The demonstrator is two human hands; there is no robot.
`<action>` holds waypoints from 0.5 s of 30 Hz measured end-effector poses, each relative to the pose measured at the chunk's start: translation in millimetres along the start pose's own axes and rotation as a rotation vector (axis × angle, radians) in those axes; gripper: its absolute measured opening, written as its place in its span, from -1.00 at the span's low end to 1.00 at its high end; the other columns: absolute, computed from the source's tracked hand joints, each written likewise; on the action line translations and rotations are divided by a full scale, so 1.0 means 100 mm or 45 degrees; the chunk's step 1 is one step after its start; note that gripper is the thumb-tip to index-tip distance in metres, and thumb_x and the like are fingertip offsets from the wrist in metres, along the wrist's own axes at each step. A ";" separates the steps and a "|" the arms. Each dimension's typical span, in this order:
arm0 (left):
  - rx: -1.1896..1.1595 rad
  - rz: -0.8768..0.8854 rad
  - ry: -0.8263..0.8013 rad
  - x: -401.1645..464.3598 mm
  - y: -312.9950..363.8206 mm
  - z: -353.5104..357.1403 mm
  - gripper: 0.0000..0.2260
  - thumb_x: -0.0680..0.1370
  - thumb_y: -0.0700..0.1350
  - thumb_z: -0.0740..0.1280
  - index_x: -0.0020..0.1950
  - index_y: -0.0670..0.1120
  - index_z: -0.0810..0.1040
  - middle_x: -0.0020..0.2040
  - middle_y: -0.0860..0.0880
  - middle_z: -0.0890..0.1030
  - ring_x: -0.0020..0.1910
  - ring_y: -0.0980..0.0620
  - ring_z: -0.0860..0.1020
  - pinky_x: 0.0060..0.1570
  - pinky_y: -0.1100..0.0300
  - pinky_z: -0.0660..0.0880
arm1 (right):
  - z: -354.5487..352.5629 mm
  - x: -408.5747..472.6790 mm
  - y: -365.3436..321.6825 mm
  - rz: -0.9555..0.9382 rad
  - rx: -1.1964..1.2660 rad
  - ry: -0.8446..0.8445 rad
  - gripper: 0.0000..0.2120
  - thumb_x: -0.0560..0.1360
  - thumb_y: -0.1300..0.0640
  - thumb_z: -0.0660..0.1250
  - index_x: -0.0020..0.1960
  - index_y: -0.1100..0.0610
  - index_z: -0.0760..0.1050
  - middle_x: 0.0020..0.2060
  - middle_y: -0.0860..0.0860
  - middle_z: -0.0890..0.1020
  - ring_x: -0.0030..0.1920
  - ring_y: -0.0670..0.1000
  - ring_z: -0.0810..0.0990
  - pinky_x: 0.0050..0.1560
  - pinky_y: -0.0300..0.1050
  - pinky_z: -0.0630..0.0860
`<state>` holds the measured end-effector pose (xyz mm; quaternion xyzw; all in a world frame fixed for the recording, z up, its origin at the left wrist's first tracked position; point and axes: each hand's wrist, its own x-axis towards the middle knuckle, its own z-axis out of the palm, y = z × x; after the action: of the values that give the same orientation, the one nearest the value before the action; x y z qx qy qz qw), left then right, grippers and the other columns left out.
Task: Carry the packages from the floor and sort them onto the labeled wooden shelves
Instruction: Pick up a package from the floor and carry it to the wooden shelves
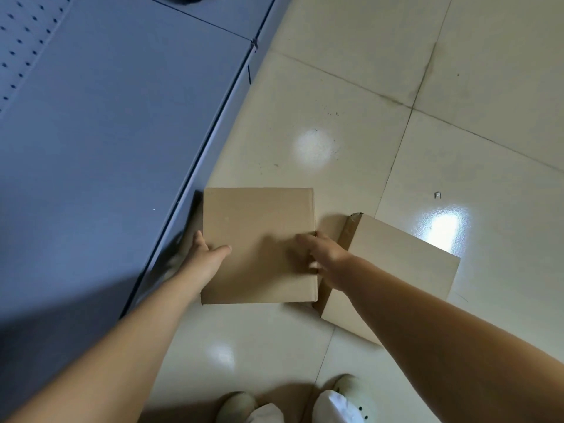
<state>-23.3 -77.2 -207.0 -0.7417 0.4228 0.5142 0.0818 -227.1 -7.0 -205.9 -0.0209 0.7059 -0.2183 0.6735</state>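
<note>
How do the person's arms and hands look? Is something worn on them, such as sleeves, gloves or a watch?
Both arms are bare as far as the picture shows: no sleeve reaches into view. The left hand and the right hand wear no gloves, and no watch, ring or bracelet is visible. The right hand is somewhat blurred, so small details there cannot be told.

A storeroom or shop back room, by the look of it: a grey metal shelf unit [116,123] with a perforated back panel [21,41] fills the left, and plain cardboard boxes [259,239] sit on glossy cream floor tiles [351,87].
</note>
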 end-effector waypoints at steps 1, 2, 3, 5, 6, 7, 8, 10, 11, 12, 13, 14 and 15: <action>-0.019 -0.017 -0.004 -0.02 0.02 0.00 -0.29 0.54 -0.02 0.28 0.53 -0.05 -0.11 0.53 -0.10 0.14 0.45 -0.13 0.19 0.32 0.09 0.18 | -0.01 -0.02 0.00 0.008 0.034 -0.006 -0.58 0.54 0.04 0.28 0.34 0.14 0.32 -0.07 0.05 0.56 -0.15 0.03 0.55 -0.22 -0.10 0.48; -0.017 -0.025 -0.006 -0.04 0.03 0.01 -0.29 0.53 -0.01 0.28 0.53 -0.04 -0.09 0.53 -0.10 0.13 0.45 -0.13 0.18 0.33 0.08 0.17 | -0.04 -0.05 0.01 0.012 0.060 -0.010 -0.59 0.54 0.03 0.27 0.33 0.14 0.32 -0.06 0.05 0.56 -0.14 0.03 0.54 -0.21 -0.09 0.48; -0.012 -0.028 -0.007 -0.07 0.05 0.00 -0.28 0.53 0.00 0.29 0.53 -0.03 -0.08 0.53 -0.10 0.13 0.45 -0.14 0.18 0.34 0.06 0.18 | -0.06 -0.08 0.01 0.013 0.074 -0.014 -0.59 0.54 0.02 0.27 0.33 0.14 0.32 -0.03 0.06 0.56 -0.11 0.04 0.54 -0.18 -0.07 0.48; -0.036 -0.011 -0.011 -0.15 0.08 -0.03 -0.26 0.50 0.02 0.32 0.53 0.00 -0.07 0.52 -0.09 0.16 0.45 -0.14 0.21 0.36 0.02 0.19 | -0.11 -0.18 0.00 0.006 0.073 -0.005 -0.55 0.52 -0.02 0.28 0.33 0.13 0.32 0.03 0.07 0.55 -0.03 0.06 0.53 -0.02 -0.01 0.48; -0.063 0.003 -0.014 -0.23 0.12 -0.06 -0.25 0.48 0.02 0.33 0.53 0.01 -0.06 0.52 -0.08 0.17 0.44 -0.13 0.23 0.37 0.01 0.22 | -0.15 -0.25 -0.01 0.004 0.079 0.010 -0.54 0.51 -0.03 0.29 0.34 0.12 0.32 0.08 0.08 0.54 0.03 0.07 0.52 0.09 0.03 0.47; -0.093 0.019 -0.015 -0.30 0.16 -0.10 -0.24 0.47 0.02 0.34 0.52 0.02 -0.05 0.52 -0.07 0.18 0.43 -0.12 0.25 0.37 -0.01 0.24 | -0.19 -0.32 -0.03 0.004 0.091 0.020 -0.53 0.50 -0.05 0.29 0.34 0.11 0.32 0.14 0.08 0.53 0.09 0.09 0.51 0.19 0.06 0.44; -0.115 0.038 -0.014 -0.37 0.22 -0.13 -0.23 0.46 0.02 0.34 0.52 0.03 -0.05 0.51 -0.06 0.19 0.42 -0.12 0.27 0.37 -0.04 0.25 | -0.22 -0.40 -0.05 -0.002 0.106 0.024 -0.52 0.50 -0.05 0.28 0.36 0.10 0.32 0.19 0.08 0.51 0.14 0.11 0.49 0.24 0.07 0.41; -0.145 0.078 -0.032 -0.61 0.41 -0.23 -0.24 0.46 0.01 0.34 0.52 0.03 -0.05 0.52 -0.06 0.19 0.41 -0.13 0.29 0.36 -0.09 0.28 | -0.31 -0.67 -0.15 -0.016 0.141 0.037 -0.50 0.50 -0.06 0.28 0.39 0.07 0.31 0.25 0.06 0.47 0.22 0.10 0.44 0.27 0.05 0.35; -0.168 0.096 -0.042 -0.74 0.52 -0.28 -0.25 0.47 0.00 0.33 0.52 0.04 -0.06 0.52 -0.06 0.19 0.41 -0.12 0.29 0.36 -0.10 0.27 | -0.36 -0.82 -0.20 -0.027 0.162 0.050 -0.50 0.50 -0.07 0.28 0.39 0.05 0.31 0.28 0.04 0.46 0.26 0.10 0.42 0.29 0.05 0.32; -0.194 0.105 -0.057 -0.89 0.63 -0.33 -0.26 0.48 -0.01 0.32 0.52 0.04 -0.06 0.52 -0.05 0.18 0.42 -0.12 0.28 0.36 -0.10 0.26 | -0.43 -0.98 -0.26 -0.045 0.180 0.065 -0.50 0.50 -0.06 0.28 0.39 0.04 0.31 0.30 0.03 0.45 0.29 0.09 0.41 0.31 0.05 0.30; -0.210 0.123 -0.072 -1.04 0.74 -0.39 -0.27 0.49 -0.02 0.31 0.52 0.05 -0.07 0.53 -0.03 0.16 0.43 -0.10 0.27 0.38 -0.09 0.24 | -0.49 -1.16 -0.34 -0.064 0.194 0.082 -0.50 0.49 -0.06 0.28 0.39 0.03 0.31 0.31 0.02 0.44 0.30 0.08 0.40 0.30 0.05 0.30; -0.215 0.145 -0.085 -1.19 0.86 -0.45 -0.27 0.50 -0.03 0.31 0.52 0.06 -0.07 0.53 -0.02 0.15 0.44 -0.09 0.25 0.38 -0.08 0.23 | -0.54 -1.35 -0.42 -0.084 0.207 0.097 -0.48 0.48 -0.07 0.29 0.40 0.02 0.30 0.32 0.01 0.44 0.31 0.08 0.40 0.29 0.05 0.31; -0.217 0.170 -0.099 -1.35 0.98 -0.52 -0.28 0.50 -0.03 0.30 0.52 0.06 -0.07 0.53 -0.01 0.15 0.44 -0.08 0.25 0.38 -0.05 0.23 | -0.60 -1.55 -0.50 -0.100 0.217 0.110 -0.43 0.46 -0.08 0.31 0.42 0.02 0.28 0.34 0.01 0.43 0.32 0.08 0.39 0.27 0.05 0.32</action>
<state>-72.2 -93.9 -40.4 -0.6957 0.4225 0.5810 0.0005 -283.8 14.5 -43.6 0.0183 0.7118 -0.3047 0.6326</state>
